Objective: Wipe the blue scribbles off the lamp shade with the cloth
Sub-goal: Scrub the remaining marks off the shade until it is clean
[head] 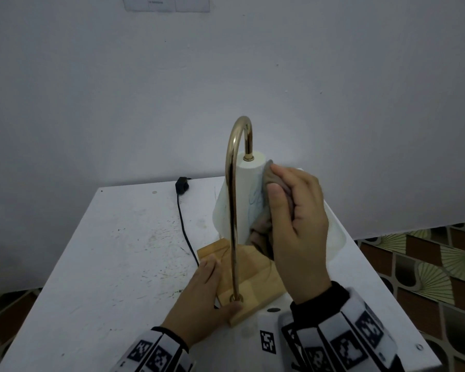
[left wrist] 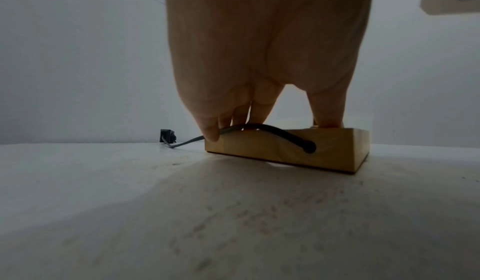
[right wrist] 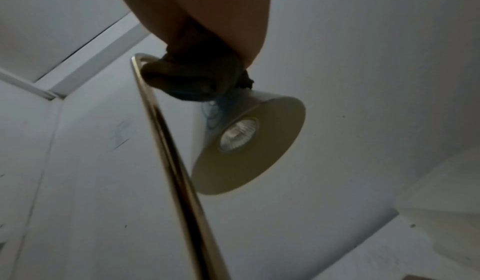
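The right hand point(head: 297, 224) is clutching the grey cloth point(head: 273, 189) and pressing it against the upper side of the white lamp shade point(head: 246, 200), over faint blue scribbles point(right wrist: 211, 113). The left hand point(head: 202, 299) is lying with straight fingers on the wooden base point(left wrist: 285, 148), which is sitting near the tabletop's point(head: 113, 264) near edge, the black cord point(head: 184, 229) trailing toward the far edge

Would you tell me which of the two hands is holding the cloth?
The right hand, raised against the lamp shade; the left hand only steadies the wooden base.
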